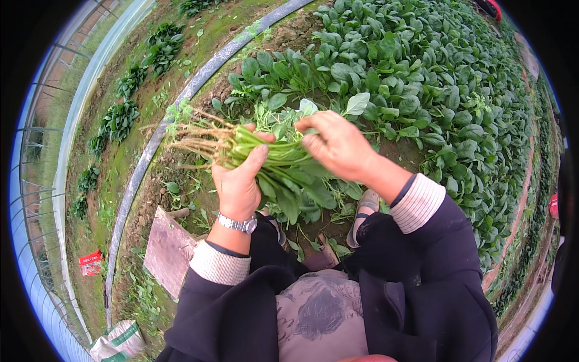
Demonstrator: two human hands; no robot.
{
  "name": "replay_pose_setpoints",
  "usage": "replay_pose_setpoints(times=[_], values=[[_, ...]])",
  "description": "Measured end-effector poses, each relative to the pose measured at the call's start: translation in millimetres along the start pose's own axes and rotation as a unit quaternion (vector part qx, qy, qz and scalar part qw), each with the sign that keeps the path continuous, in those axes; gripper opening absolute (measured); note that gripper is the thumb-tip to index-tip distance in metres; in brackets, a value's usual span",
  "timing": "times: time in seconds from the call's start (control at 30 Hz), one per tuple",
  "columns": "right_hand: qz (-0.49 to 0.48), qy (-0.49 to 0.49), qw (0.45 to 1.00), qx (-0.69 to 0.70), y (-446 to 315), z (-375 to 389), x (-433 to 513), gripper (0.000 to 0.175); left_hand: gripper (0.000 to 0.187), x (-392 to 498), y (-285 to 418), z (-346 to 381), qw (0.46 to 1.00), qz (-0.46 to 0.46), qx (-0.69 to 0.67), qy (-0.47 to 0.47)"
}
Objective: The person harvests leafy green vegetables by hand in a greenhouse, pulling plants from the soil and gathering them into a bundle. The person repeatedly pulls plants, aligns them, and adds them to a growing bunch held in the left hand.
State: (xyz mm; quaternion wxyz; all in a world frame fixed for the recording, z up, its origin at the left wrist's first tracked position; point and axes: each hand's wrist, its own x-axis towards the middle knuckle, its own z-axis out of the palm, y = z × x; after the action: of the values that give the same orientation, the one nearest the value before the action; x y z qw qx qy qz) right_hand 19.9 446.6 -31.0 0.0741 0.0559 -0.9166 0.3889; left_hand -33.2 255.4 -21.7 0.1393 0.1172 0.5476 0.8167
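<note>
My left hand (239, 181) grips a bunch of spinach (282, 156) around the stems, thumb on top. Its pale brown roots (206, 142) point left, and the green leaves hang down to the right. My right hand (341, 145) is curled at the right side of the bunch, above its leaves. Its thumb and forefinger look apart, but whether they pinch a stem or leaf is unclear. Pale leaves (357, 104) show just beyond the right hand. Loose leaves and weeds lie on the soil between my shoes (364, 210).
Dense growing spinach (407, 77) fills the far right. A grey hose (192, 86) curves along the left, with picked spinach bunches (120, 120) lying past it. Left of me are a wooden board (169, 251), a red packet (91, 263) and a white-and-green sack (118, 341).
</note>
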Motion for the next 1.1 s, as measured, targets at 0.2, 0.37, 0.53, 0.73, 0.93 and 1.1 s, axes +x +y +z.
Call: replay_pose_setpoints(times=[0.2,0.37,0.53,0.73,0.93,1.1], values=[[0.369,-0.286,0.843,-0.267,214.8,31.9,-47.1,0.024,0.046,2.7,-3.3,0.3,0.992,0.0,0.111,-0.062],[0.29,-0.332,0.864,-0.243,310.6,97.7,-55.2,0.026,0.044,1.9,-7.8,-1.8,0.984,-0.057,0.147,-0.082],[0.202,-0.307,0.809,-0.459,368.6,122.2,-44.5,0.041,0.043,19.3,-20.8,-6.7,0.978,-0.1,0.163,-0.083],[0.294,-0.531,0.609,-0.511,362.4,102.3,-17.2,0.062,0.047,28.8,-23.7,-8.6,0.964,-0.139,0.217,-0.066],[0.428,-0.206,0.708,-0.522,594.1,117.7,-183.4,0.027,0.041,58.4,-41.3,-15.1,0.969,-0.14,0.147,-0.142],[0.365,-0.358,0.73,-0.453,406.3,134.3,-75.0,0.025,0.043,22.5,-18.4,-5.4,0.967,-0.109,0.219,-0.073]])
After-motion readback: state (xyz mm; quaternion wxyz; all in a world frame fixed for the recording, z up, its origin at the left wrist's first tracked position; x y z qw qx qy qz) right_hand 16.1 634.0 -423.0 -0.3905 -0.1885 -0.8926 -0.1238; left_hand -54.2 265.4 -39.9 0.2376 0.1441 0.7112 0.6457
